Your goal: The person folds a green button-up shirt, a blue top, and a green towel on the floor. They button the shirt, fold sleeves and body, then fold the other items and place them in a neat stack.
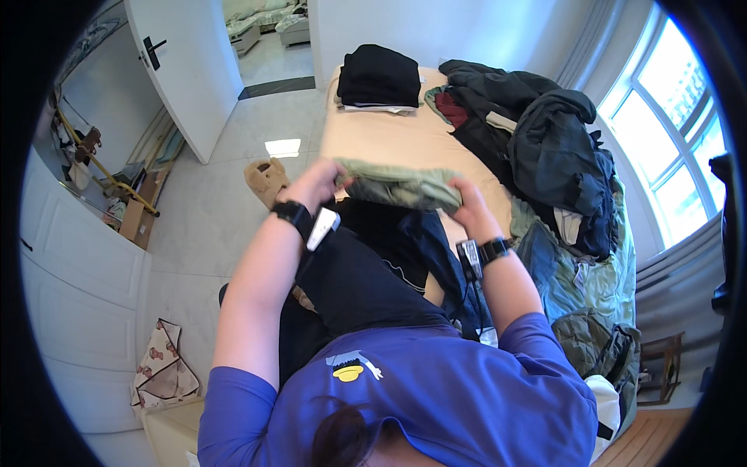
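Observation:
Between my two hands is a folded pale-green garment (pixel 402 185), raised in front of me and slightly blurred. My left hand (pixel 325 182) grips its left end. At the opposite end, my right hand (pixel 468 201) pinches the cloth with the thumb on the near side. Dark inner folds show along the side facing me. Beneath it, black and dark-blue clothing (pixel 429 236) lies on the bed beside my legs. Farther back stands a stack of folded black clothes (pixel 378 77), with lighter pieces at its bottom.
A loose heap of dark clothes (pixel 548 134) covers the bed's right side, by the window (pixel 671 128). The peach bed sheet (pixel 382 137) shows in the middle. At left are an open white door (pixel 181 70), a brown plush slipper (pixel 264 180) and a patterned fabric bin (pixel 166 368).

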`<state>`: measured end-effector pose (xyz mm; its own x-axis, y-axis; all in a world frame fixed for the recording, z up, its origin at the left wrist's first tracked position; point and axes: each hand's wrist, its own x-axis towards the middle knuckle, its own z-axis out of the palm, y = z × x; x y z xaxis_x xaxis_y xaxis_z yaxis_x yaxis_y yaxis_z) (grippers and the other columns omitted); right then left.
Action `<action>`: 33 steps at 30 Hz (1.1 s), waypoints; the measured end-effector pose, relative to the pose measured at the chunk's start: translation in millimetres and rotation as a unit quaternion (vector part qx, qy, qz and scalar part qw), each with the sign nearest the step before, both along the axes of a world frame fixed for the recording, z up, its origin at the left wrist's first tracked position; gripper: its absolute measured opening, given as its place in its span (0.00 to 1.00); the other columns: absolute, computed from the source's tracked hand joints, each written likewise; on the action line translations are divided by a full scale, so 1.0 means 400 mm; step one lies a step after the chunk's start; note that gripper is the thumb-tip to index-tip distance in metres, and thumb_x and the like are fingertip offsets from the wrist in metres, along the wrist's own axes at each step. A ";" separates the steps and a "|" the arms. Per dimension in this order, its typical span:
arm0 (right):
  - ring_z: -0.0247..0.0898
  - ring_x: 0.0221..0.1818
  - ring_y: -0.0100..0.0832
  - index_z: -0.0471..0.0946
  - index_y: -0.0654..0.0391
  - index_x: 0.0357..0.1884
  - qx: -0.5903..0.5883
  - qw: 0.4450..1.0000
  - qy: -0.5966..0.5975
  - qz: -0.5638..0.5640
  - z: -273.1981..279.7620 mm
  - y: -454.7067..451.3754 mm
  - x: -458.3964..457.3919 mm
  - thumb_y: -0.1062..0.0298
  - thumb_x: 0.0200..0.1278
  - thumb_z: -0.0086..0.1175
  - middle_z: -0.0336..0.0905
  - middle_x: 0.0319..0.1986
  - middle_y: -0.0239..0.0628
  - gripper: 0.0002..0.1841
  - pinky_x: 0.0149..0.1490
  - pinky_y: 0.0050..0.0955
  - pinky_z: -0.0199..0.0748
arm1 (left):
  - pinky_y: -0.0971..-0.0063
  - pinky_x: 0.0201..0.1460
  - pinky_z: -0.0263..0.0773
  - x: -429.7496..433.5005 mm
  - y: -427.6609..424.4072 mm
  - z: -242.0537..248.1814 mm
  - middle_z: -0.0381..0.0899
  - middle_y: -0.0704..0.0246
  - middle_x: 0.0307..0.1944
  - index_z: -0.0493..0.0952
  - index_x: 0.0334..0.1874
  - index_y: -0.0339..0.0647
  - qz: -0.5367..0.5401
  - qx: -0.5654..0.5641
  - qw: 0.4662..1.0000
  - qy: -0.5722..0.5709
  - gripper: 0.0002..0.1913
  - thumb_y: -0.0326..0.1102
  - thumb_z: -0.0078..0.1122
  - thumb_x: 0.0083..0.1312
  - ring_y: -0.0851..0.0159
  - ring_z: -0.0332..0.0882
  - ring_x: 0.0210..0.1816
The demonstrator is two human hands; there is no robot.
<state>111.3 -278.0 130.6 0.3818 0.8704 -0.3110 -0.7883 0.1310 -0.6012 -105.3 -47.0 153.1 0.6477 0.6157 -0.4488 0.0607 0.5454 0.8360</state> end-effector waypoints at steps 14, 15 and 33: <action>0.76 0.47 0.40 0.71 0.62 0.55 -0.256 0.944 -0.146 0.152 -0.267 -0.266 -0.232 0.84 0.47 0.51 0.76 0.46 0.42 0.27 0.48 0.38 0.79 | 0.79 0.25 0.70 -0.197 -0.133 0.147 0.80 0.67 0.24 0.78 0.37 0.39 -0.308 0.492 0.738 0.344 0.08 0.27 0.62 0.55 0.72 0.77 0.24; 0.77 0.47 0.40 0.69 0.64 0.55 -0.303 0.930 -0.095 0.185 -0.320 -0.292 -0.245 0.85 0.49 0.52 0.76 0.47 0.43 0.26 0.45 0.40 0.81 | 0.79 0.25 0.70 -0.203 -0.149 0.154 0.80 0.67 0.24 0.78 0.37 0.39 -0.304 0.505 0.732 0.341 0.07 0.28 0.62 0.56 0.72 0.77 0.24; 0.79 0.42 0.34 0.75 0.61 0.52 -0.293 0.900 0.077 0.312 -0.544 -0.314 -0.105 0.78 0.52 0.61 0.81 0.42 0.38 0.22 0.42 0.35 0.80 | 0.81 0.31 0.76 -0.459 -0.182 -0.209 0.81 0.67 0.33 0.75 0.40 0.40 -0.038 0.038 0.990 0.134 0.08 0.36 0.53 0.65 0.72 0.79 0.31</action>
